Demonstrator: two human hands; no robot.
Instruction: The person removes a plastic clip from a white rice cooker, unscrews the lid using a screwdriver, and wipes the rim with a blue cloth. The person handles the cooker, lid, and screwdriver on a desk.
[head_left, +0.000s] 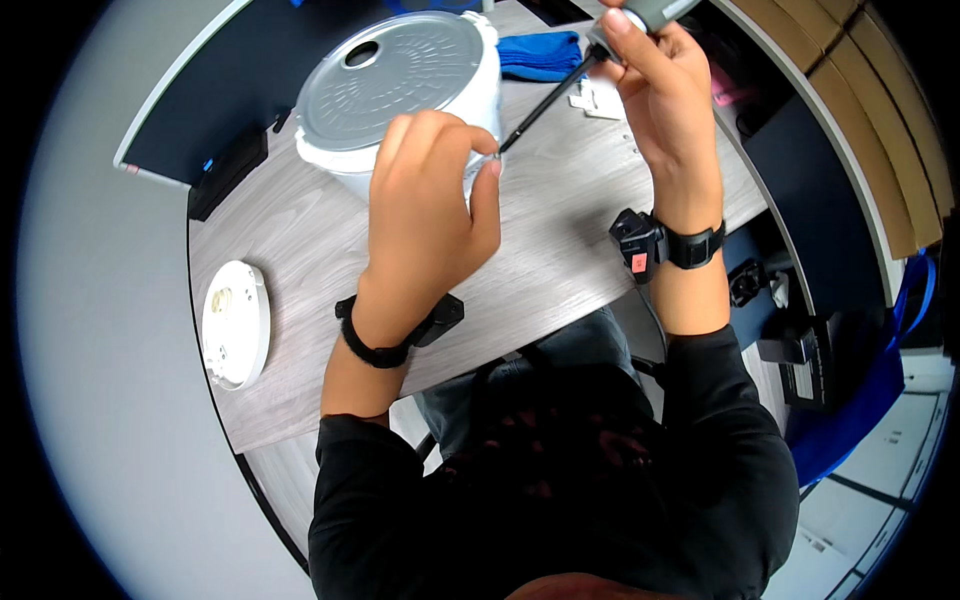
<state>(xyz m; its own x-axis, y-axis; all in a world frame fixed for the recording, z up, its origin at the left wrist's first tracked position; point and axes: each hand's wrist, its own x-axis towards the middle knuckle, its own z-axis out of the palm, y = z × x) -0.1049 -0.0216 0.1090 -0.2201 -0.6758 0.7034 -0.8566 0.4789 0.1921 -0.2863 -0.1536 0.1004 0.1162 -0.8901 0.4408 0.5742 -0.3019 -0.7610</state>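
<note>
My right hand (664, 90) grips the grey handle of a screwdriver (551, 105), whose long black shaft slants down to the left. At the shaft's tip, the thumb and forefinger of my left hand (431, 202) pinch a small screw (496, 155), mostly hidden by the fingertips. Just behind my left hand stands a round white appliance (337, 161) with a translucent grey top (394, 82) that has a dark round hole. My left hand covers part of its near side. A round white plastic part (236, 326) lies at the table's left edge.
A folded blue cloth (538, 56) and small white pieces (600, 101) lie behind the shaft on the wood-grain table (555, 202). A black box-like object (229, 176) sits by the left partition. Cardboard boxes (862, 112) and a blue bag (855, 420) are at the right.
</note>
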